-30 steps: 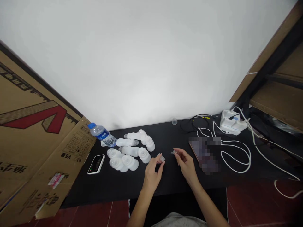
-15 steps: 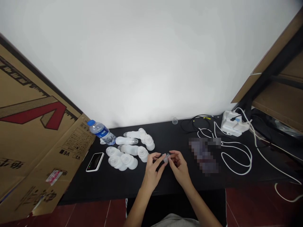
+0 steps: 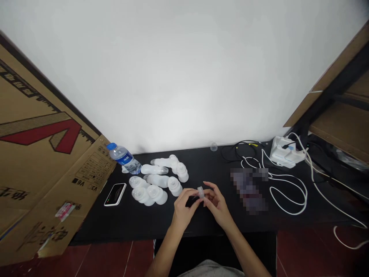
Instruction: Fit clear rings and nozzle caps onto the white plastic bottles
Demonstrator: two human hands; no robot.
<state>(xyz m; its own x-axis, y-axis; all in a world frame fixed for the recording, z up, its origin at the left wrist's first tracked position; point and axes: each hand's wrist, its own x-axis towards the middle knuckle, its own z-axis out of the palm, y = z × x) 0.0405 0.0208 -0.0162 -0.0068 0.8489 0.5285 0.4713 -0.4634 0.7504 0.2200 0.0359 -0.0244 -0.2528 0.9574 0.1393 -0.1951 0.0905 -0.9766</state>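
Note:
My left hand (image 3: 184,206) and my right hand (image 3: 216,203) meet over the black table (image 3: 150,219), both pinching a small clear plastic cap (image 3: 200,192) between their fingertips. Just left of my hands lies a cluster of several translucent white bottles (image 3: 157,181) on their sides. A single small clear cap (image 3: 213,146) stands alone at the table's far edge near the wall.
A water bottle with a blue cap (image 3: 123,157) lies at the back left, beside a large cardboard box (image 3: 43,161). A white phone (image 3: 115,194) rests near it. On the right are a blurred flat object (image 3: 249,186), white cables (image 3: 288,188) and a white power strip (image 3: 286,152).
My hands were apart, each pinching a small clear piece; they came together in the middle and now hold the cap jointly. The view shifted slightly.

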